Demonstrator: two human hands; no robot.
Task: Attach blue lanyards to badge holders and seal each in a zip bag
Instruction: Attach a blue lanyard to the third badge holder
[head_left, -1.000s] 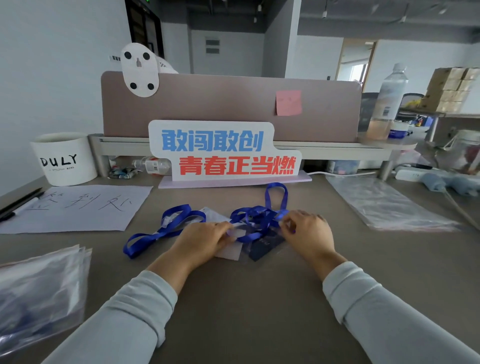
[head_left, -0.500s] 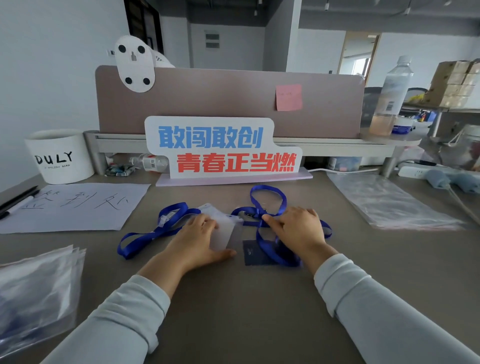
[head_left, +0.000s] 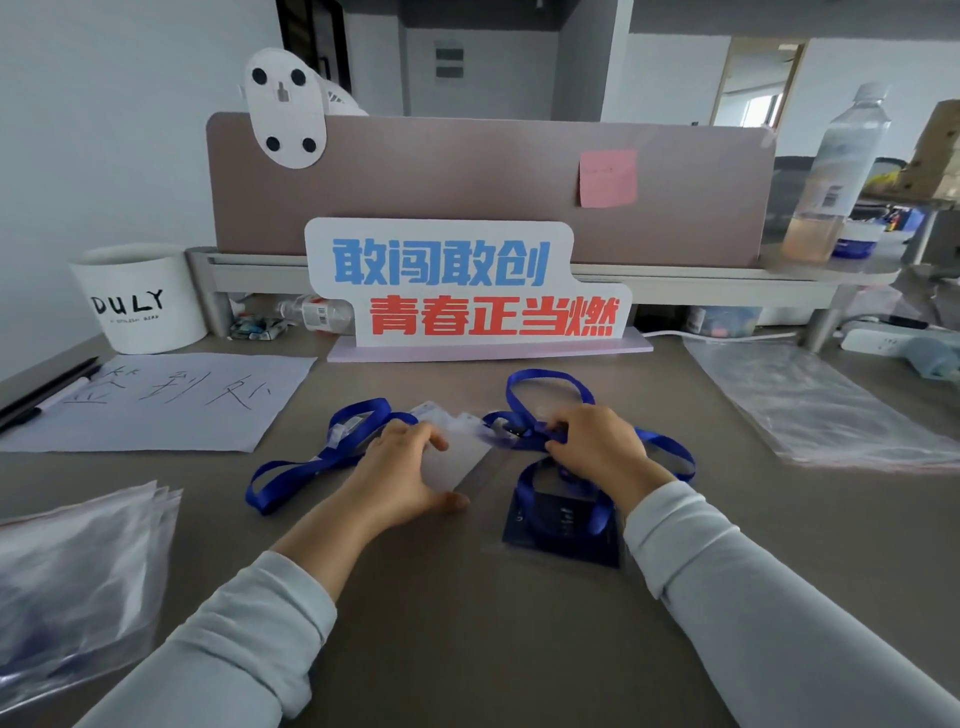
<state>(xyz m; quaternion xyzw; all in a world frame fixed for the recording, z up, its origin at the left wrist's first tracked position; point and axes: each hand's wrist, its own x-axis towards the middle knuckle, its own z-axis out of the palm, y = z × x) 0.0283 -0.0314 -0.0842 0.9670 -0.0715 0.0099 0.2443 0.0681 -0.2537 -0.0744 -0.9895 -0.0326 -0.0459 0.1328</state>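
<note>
My left hand (head_left: 397, 475) holds a frosted clear badge holder (head_left: 465, 452) flat on the desk, fingers on its left side and thumb at its lower corner. My right hand (head_left: 597, 452) pinches a blue lanyard (head_left: 545, 387) close to its clip, just right of the holder's top. That lanyard loops behind my hand and trails over a dark blue badge card (head_left: 561, 525) lying in front of my right wrist. A second blue lanyard (head_left: 311, 457) lies loose to the left. Whether the clip is hooked into the holder is hidden.
Stacks of zip bags lie at the left front (head_left: 78, 571) and at the right (head_left: 810, 405). A handwritten paper sheet (head_left: 166, 400) and pens (head_left: 41, 389) lie at the left. A white cup (head_left: 140, 299), a slogan sign (head_left: 467, 286) and a bottle (head_left: 836, 171) stand behind.
The bunched lanyard has been spread out, and its loop now lies over the dark card. My left hand has flattened onto the badge holder. My right hand keeps its pinch near the clip.
</note>
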